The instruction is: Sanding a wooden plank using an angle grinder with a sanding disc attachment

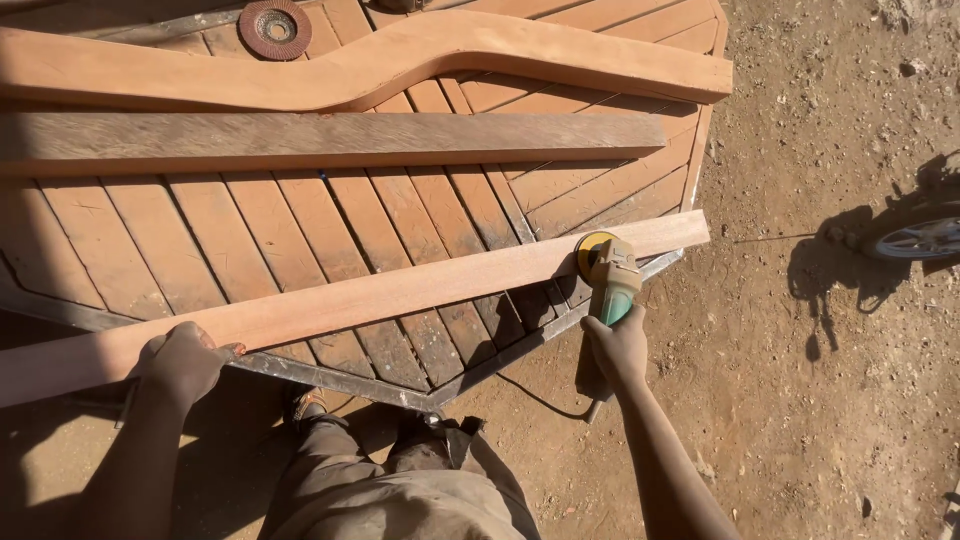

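Left hand (182,362) rests on top of a long pale plank (380,296), fingers curled over its near edge, pressing it down. The plank lies slantwise across a slatted wooden panel (250,245) set in a metal frame (330,378) — its right end reaches the panel's right side.

Right hand (618,348) is clenched round the body of a green angle grinder (610,280). The grinder's yellow disc (592,250) touches the plank's near edge close to the right end. A dark cord trails from the grinder to the dirt ground (800,420).

Further back on the panel: a straight grey board (330,140), a curved timber piece (400,62) and a loose round sanding disc (274,28). A wheel (920,238) shows at the right edge, well apart from the work.
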